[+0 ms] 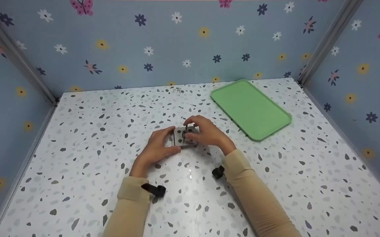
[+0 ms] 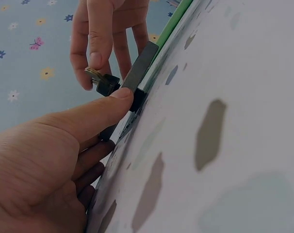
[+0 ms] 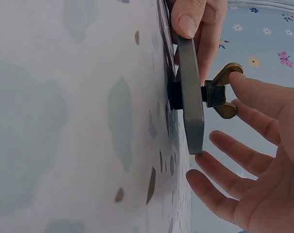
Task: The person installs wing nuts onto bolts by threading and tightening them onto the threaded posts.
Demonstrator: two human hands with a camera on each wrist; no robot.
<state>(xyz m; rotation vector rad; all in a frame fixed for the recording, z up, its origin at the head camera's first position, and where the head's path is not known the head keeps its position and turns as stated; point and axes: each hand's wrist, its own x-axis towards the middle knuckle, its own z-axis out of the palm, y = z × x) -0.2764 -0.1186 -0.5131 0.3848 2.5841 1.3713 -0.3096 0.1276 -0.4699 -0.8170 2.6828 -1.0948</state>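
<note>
Green tray (image 1: 252,108) beyond — metal plate (image 3: 191,82) in grip of left fingers (image 2: 101,111), wing nut (image 3: 216,94) in pinch of right fingers (image 3: 257,93)

Bright head view, dimmer wrists

The head view is evenly bright, with small glare at six o'clock on the bench (image 1: 88,144). Both wrist views look duller, the bench blurring toward four o'clock in the left, nine in the right.
</note>
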